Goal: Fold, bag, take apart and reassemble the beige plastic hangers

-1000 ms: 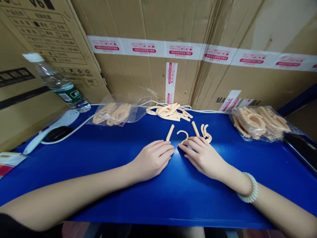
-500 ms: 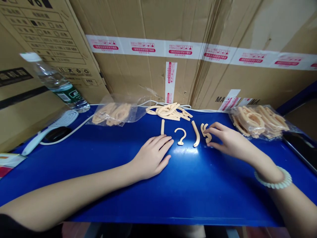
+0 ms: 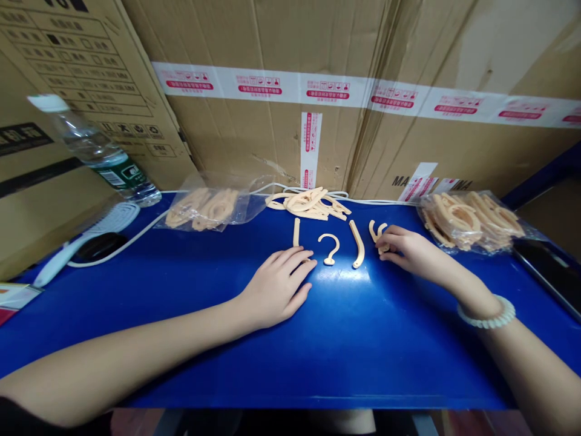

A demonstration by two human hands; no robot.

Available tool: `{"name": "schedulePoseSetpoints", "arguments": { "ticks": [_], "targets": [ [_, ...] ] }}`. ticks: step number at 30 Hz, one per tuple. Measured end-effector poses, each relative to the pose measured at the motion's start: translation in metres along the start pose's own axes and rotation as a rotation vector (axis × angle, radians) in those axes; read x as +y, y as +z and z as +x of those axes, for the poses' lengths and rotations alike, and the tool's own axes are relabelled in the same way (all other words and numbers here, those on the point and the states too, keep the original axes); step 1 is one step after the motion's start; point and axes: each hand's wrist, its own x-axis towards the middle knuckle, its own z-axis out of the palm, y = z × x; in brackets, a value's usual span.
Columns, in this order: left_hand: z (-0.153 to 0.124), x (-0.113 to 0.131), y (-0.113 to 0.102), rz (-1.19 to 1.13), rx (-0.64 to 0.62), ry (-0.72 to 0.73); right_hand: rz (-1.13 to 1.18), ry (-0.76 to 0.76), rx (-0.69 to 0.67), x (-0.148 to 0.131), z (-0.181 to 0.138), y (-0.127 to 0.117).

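My left hand rests palm down on the blue table with its fingers stretched out. Its fingertips lie over the lower end of a beige hanger arm. Between my hands is a hanger hook with a small round foot, and right of it a second, slightly curved hanger arm. At the right, the thumb and fingers of my right hand are closed on a small beige hanger piece, mostly hidden by the fingertips. Just beyond them shows a forked beige piece; whether the two are joined I cannot tell.
Behind lies a pile of beige hanger parts by a white cable. Clear bags of parts sit left and right. A water bottle, a hairbrush and a phone flank them. Cardboard boxes wall the back.
My right hand's fingers have closed together on the small beige piece, and the hand has shifted slightly left. My left hand has stayed in place.
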Motion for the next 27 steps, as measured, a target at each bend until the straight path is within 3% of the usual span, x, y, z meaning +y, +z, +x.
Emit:
{"name": "schedulePoseSetpoints", "arguments": {
  "ticks": [6, 10, 15, 22, 27],
  "targets": [
    [0.0, 0.001, 0.0, 0.004, 0.012, 0.004, -0.119, 0.014, 0.067, 0.009, -0.003, -0.004],
    [0.001, 0.002, -0.001, 0.006, 0.0, -0.007, -0.175, -0.041, 0.157, -0.02, -0.003, -0.003],
    [0.002, 0.002, -0.002, -0.012, -0.005, -0.024, -0.197, -0.201, 0.124, -0.059, 0.003, 0.015],
    [0.002, 0.002, -0.002, -0.005, 0.004, -0.018, -0.192, -0.195, 0.16, -0.049, 0.007, 0.027],
    [0.003, 0.004, -0.004, 0.006, 0.006, -0.022, -0.175, -0.228, 0.19, -0.072, 0.005, 0.028]
  ]
}}
